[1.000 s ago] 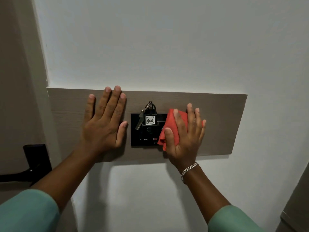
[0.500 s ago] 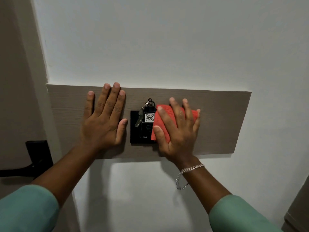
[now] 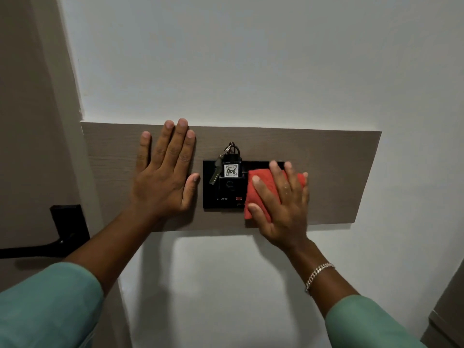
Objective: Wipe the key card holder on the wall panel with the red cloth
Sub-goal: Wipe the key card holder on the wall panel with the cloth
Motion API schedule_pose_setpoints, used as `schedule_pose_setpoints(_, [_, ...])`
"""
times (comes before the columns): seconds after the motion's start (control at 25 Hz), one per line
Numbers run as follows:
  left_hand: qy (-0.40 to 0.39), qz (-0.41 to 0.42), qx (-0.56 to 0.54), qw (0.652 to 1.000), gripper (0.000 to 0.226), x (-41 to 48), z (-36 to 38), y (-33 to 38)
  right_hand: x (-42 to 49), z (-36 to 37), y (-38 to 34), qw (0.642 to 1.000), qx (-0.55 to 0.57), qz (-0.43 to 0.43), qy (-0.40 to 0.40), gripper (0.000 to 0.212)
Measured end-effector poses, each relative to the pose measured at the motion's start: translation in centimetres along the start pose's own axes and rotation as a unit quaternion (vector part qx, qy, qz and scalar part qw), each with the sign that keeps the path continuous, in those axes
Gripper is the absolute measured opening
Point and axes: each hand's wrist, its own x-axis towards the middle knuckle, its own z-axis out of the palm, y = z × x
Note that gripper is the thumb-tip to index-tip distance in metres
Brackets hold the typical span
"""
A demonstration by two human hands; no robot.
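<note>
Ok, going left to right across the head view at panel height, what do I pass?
Black door handle → left hand flat on the wall panel → hanging key → key tag marked 406 → red cloth under the right hand.

This looks like a hotel room entrance — the wall just inside the door. A black key card holder (image 3: 227,188) sits in a grey wood-grain wall panel (image 3: 334,177) on a plain white wall (image 3: 238,59). A fob stands in its slot with a tag (image 3: 231,170) reading 406 — a room number — and a metal key (image 3: 216,172) hangs from the ring beside it. Small print on the holder's face reads Hi-Fi. At the left edge a beige door (image 3: 27,121) carries a black lever handle (image 3: 50,237) on a black plate. At the far right, the corner of a grey cabinet (image 3: 449,307) shows.
</note>
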Motion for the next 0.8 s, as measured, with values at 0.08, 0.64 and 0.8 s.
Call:
schedule_pose_setpoints(0.08, [0.002,-0.003,0.004,1.000,0.074,0.0,0.0,0.1,-0.3,0.4,-0.2,0.995,0.008,0.094,0.024,0.048])
schedule_pose_setpoints(0.64, [0.000,0.001,-0.001,1.000,0.074,0.0,0.2,0.0,3.6,2.1,-5.1,0.942,0.021,0.317,0.112,0.046])
schedule_pose_setpoints(0.8, [0.002,0.003,-0.009,1.000,0.075,0.0,0.1,-0.1,0.3,1.4,-2.8,0.997,-0.033,0.058,0.037,0.048])
